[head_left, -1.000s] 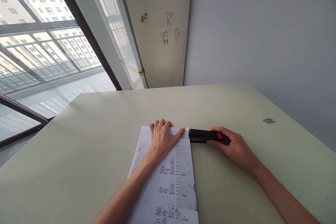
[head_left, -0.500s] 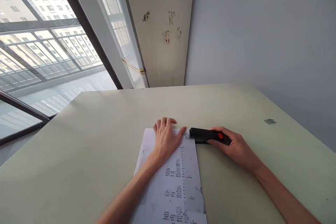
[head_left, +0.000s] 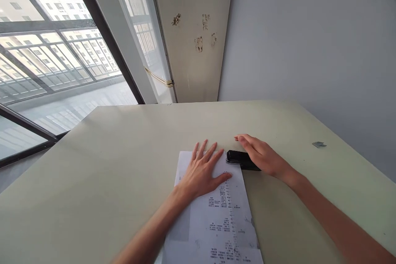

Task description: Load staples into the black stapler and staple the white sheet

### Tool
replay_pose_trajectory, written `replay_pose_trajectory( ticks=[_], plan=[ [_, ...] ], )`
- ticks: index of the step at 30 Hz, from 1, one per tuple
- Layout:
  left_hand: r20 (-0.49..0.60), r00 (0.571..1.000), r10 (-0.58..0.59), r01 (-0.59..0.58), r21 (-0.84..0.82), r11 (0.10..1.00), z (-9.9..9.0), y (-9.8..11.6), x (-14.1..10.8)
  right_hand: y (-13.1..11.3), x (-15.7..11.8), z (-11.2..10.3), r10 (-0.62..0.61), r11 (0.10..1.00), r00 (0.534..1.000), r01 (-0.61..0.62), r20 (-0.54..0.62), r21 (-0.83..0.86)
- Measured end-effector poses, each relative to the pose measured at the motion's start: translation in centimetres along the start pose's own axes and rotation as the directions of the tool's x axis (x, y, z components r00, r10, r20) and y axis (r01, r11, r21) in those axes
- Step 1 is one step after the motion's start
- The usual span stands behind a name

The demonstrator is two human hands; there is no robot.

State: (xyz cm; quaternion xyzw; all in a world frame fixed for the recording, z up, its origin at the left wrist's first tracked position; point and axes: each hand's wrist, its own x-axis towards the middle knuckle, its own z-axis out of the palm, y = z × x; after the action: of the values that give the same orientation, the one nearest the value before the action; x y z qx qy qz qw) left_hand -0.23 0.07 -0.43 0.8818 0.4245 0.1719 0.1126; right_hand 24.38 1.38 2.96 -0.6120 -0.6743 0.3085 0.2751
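Printed paper sheets (head_left: 204, 218) lie on the table, with a worn right edge. My left hand (head_left: 204, 173) rests flat on their upper part, fingers spread. A black stapler (head_left: 237, 157) lies sideways at the top right corner of the paper, its front end over the sheet. Above the stapler's rear half is my right hand (head_left: 262, 154), fingers stretched out and not wrapped round it. That hand hides the back of the stapler; whether the palm presses on it I cannot tell.
The pale table (head_left: 123, 165) reaches back to a stained panel (head_left: 192, 62) and a grey wall (head_left: 303, 41). A small grey-green scrap (head_left: 319, 144) lies at the table's right. Glass windows (head_left: 55, 49) stand on the left.
My right hand has let go of its grip round the stapler and now lies over it with straight fingers. The paper has shifted right under the stapler's front, and my left hand has spread and moved right.
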Motion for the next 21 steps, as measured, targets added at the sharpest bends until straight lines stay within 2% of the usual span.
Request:
replay_pose_trajectory(
  ticks=[8, 16, 19, 21],
  plan=[
    [-0.005, 1.0, -0.003, 0.003, 0.001, 1.0, -0.1, -0.1, -0.6, -3.2, 1.7, 2.1, -0.004, 0.993, 0.998, 0.012, 0.067, -0.114],
    [0.008, 1.0, 0.016, -0.016, 0.003, 1.0, 0.1, -0.8, -0.5, -4.7, 1.7, 1.8, 0.051, 0.957, 0.976, 0.012, 0.211, -0.288],
    [0.011, 1.0, 0.016, -0.016, 0.001, 1.0, 0.1, -0.8, -0.5, -5.0, 1.7, 2.0, 0.088, 0.944, 0.969, -0.007, 0.232, -0.331],
    [0.005, 1.0, 0.022, -0.022, -0.009, 1.0, 0.0, -0.7, -0.5, -5.2, 1.6, 2.1, 0.071, 0.921, 0.974, 0.018, 0.213, -0.388]
  ],
)
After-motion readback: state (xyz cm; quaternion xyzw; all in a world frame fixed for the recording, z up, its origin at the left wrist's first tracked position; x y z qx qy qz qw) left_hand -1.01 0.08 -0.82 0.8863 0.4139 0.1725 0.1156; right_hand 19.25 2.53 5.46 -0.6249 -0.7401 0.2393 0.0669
